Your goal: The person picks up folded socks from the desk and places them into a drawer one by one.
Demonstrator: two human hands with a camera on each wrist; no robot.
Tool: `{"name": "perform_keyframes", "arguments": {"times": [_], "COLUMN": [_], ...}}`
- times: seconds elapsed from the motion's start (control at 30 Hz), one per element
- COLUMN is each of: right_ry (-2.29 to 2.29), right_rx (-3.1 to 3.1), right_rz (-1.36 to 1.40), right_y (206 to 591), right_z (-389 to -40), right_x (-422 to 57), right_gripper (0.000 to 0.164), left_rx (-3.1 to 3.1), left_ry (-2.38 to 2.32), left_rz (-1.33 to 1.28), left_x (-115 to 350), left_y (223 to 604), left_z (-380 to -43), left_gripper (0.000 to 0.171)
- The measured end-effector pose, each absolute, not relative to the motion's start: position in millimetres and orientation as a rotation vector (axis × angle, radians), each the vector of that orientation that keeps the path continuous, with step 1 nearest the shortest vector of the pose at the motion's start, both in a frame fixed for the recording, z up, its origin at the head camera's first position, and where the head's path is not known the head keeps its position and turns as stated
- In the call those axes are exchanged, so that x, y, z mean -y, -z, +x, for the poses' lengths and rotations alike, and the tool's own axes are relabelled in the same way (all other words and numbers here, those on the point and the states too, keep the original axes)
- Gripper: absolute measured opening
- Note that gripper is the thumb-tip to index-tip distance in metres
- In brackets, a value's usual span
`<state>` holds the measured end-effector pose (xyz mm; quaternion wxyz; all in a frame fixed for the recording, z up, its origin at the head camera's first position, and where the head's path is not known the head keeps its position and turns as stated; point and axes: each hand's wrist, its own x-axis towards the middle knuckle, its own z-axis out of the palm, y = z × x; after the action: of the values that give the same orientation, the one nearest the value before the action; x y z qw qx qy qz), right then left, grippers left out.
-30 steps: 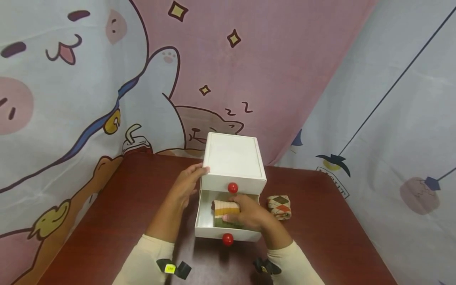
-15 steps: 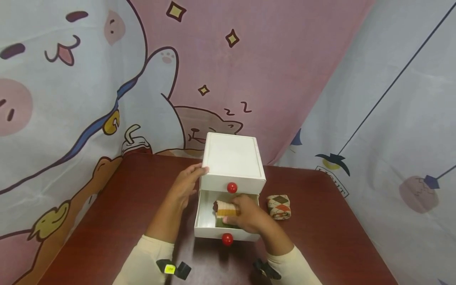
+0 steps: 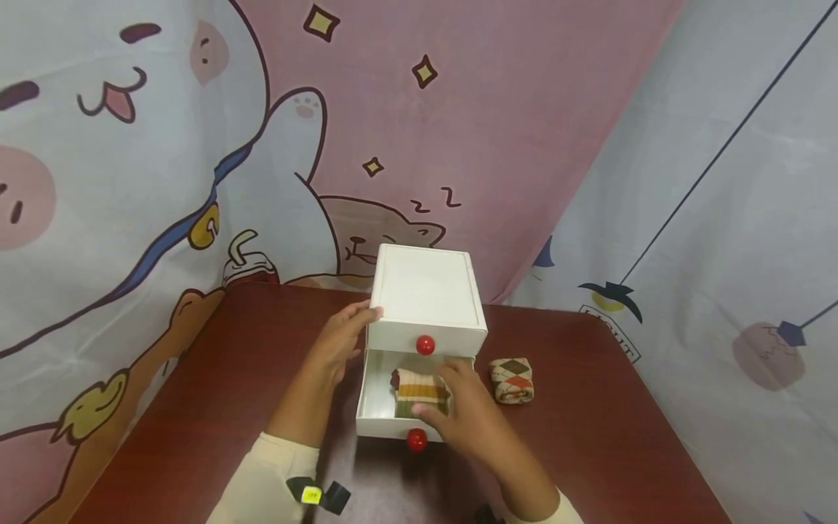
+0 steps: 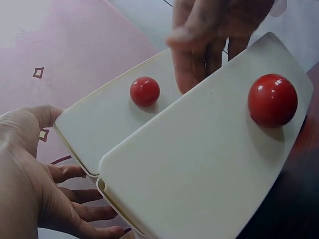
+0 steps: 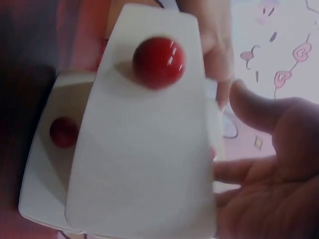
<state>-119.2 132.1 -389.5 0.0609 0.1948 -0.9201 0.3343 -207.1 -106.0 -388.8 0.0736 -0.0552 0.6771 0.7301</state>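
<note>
A white drawer cabinet (image 3: 428,287) with red knobs stands on the table, one drawer (image 3: 385,428) pulled out. In that drawer lies a folded pair of striped socks (image 3: 414,386), cream, mustard and green with a dark brown bit at the left. My right hand (image 3: 466,407) is over the drawer's right part, thumb and fingers apart beside the socks; it hides their right end. In the right wrist view its fingers (image 5: 232,171) look straight behind the drawer front. My left hand (image 3: 339,340) rests at the cabinet's left side, thumb on the top edge, fingers (image 4: 92,211) extended along the side.
To the right of the cabinet, a folded pair of argyle socks (image 3: 512,380) lies on the dark red table (image 3: 583,422). Another drawer front (image 5: 47,169) with a red knob shows below the pulled-out one. Printed cloth (image 3: 511,131) hangs behind the table.
My right hand has let go of the striped socks and drawn back toward the right and front; more of the socks shows. My left hand has stayed on the cabinet.
</note>
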Motion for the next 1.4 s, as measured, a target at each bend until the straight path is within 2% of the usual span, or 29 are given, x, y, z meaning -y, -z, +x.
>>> {"name": "perform_keyframes", "arguments": {"times": [0.13, 0.37, 0.5, 0.9, 1.2, 1.4], "right_ry": [-0.875, -0.720, -0.643, -0.410, -0.435, -0.498], "right_rx": [2.582, 2.236, 2.244, 2.384, 2.411, 2.346], "right_rz": [0.579, 0.673, 0.662, 0.703, 0.703, 0.631], "right_y": [394, 411, 422, 441, 453, 464], "right_z": [-96, -71, -66, -64, -67, -67], "right_x": [-123, -109, -108, -123, -131, -130], "right_gripper": [0.058, 0.039, 0.035, 0.045, 0.053, 0.053], "left_rx": [-2.040, -2.050, -2.047, -2.042, -2.047, -2.042], "left_ry": [-2.191, -2.193, -2.192, -2.185, -2.188, -2.184], "left_rz": [-0.170, -0.160, -0.170, -0.195, -0.175, -0.178], "left_x": [107, 107, 107, 107, 105, 104], "left_y": [390, 389, 390, 390, 390, 390], "left_z": [-207, -207, -207, -208, -208, -208], "left_gripper": [0.063, 0.062, 0.062, 0.062, 0.061, 0.061]}}
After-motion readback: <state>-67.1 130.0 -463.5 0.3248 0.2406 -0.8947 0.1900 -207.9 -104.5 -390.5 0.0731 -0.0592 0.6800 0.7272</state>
